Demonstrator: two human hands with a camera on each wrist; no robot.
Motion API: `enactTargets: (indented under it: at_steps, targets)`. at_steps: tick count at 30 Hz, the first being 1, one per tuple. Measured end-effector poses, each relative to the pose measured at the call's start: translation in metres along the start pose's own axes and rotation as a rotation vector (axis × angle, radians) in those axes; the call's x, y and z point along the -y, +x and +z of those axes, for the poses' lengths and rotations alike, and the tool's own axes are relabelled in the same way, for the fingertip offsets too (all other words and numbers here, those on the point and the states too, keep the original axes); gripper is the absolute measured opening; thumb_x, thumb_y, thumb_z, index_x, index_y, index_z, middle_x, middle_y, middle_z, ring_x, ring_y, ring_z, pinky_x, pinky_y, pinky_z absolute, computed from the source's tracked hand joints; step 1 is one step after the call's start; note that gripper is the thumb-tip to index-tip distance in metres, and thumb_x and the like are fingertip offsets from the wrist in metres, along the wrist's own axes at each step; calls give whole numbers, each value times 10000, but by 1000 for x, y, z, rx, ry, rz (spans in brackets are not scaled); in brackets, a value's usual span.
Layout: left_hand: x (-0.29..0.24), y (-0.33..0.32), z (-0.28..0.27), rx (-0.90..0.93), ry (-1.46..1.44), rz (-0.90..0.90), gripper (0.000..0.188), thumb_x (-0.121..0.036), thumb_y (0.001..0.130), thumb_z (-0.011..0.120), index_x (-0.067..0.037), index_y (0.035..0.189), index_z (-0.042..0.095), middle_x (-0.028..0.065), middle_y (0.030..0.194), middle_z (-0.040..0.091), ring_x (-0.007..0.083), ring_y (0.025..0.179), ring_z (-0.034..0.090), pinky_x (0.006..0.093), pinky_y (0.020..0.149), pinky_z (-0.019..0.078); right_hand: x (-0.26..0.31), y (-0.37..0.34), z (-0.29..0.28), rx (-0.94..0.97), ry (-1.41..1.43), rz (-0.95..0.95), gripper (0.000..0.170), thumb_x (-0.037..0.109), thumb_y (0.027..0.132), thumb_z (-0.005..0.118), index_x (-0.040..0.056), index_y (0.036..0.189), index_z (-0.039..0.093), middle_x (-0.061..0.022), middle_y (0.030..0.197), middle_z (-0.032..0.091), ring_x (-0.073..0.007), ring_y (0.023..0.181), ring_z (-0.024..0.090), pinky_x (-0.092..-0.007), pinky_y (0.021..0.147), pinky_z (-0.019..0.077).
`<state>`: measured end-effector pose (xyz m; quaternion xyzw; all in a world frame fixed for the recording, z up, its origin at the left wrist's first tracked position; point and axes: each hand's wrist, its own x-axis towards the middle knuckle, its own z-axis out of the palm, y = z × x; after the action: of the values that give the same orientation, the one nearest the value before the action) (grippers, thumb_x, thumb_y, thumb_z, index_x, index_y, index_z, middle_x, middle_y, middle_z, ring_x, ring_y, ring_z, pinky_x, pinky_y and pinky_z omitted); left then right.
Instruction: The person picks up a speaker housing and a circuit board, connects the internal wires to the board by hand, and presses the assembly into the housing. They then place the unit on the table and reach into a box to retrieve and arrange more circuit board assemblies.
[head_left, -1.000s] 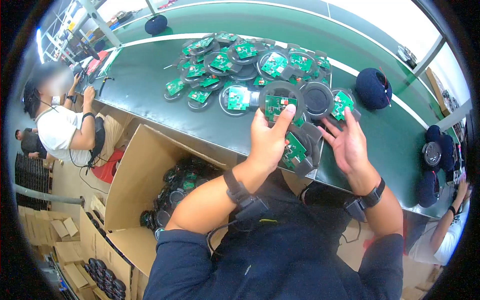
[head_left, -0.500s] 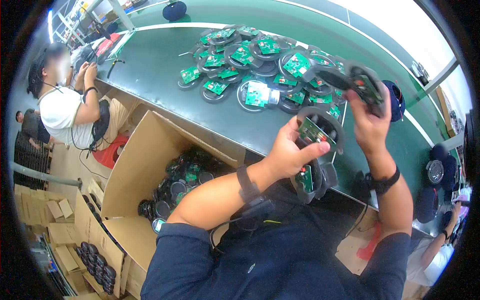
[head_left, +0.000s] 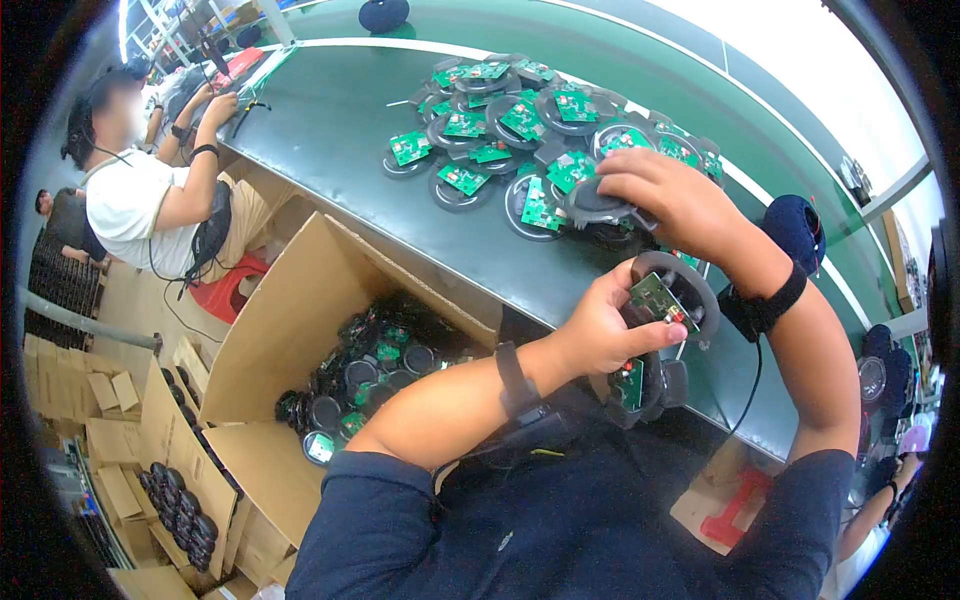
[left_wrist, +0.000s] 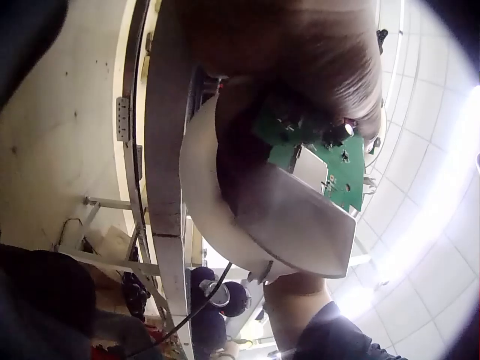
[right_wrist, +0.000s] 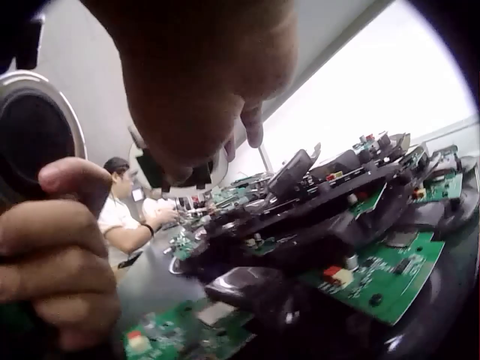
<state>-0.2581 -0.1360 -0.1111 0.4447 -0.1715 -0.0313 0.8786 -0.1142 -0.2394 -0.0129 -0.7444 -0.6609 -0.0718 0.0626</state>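
Note:
My left hand (head_left: 610,325) grips a round black part with a green circuit board (head_left: 662,298), thumb across its lower edge. Just below hangs another black part with a green board (head_left: 628,385); how it is held is hidden. In the left wrist view the gripped green board (left_wrist: 345,180) shows beneath the hand. My right hand (head_left: 690,205) reaches over the front right of a pile of similar parts (head_left: 465,123), fingers bent round a dark disc (head_left: 595,200). The right wrist view shows that hand (right_wrist: 206,90) above the pile, its fingertips partly in shadow.
A large open cardboard box (head_left: 290,310) with many round parts stands below the green table (head_left: 330,130). Dark blue round objects lie at the right (head_left: 795,235) and far edge (head_left: 383,14). A person in white (head_left: 150,195) sits at the left.
My right hand, open beside a part at first, took hold of a round part, lifted it at the right and moved left over the pile. The left hand keeps its grip, now lower.

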Motion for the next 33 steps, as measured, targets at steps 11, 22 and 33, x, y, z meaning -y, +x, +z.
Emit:
enactTargets:
  at_steps: [11, 22, 33]
  targets:
    - [4, 1, 1, -1, -30, 13, 627, -102, 794, 806, -44, 1319, 469, 33, 1160, 607, 117, 1047, 589, 310, 964, 466, -44, 48, -3, -215, 513, 712, 459, 351, 828, 755, 7, 1102, 625, -160, 888, 681, -278, 818, 664, -418, 763, 520]
    - [-2, 5, -1, -284, -80, 31, 361, -310, 901, 703, -90, 1107, 505, 39, 869, 614, 106, 705, 604, 250, 591, 506, -3, -27, -17, -210, 334, 658, 392, 303, 810, 758, 76, 1112, 653, -151, 1136, 622, -365, 1067, 591, -419, 912, 499]
    - [6, 3, -17, -250, -51, 77, 516, -580, 923, 575, -86, 1037, 476, 65, 779, 552, 148, 591, 553, 251, 501, 438, 90, -109, 29, -106, 223, 410, 478, 300, 731, 807, 36, 1067, 592, -186, 1284, 518, -389, 1131, 539, -446, 958, 466]
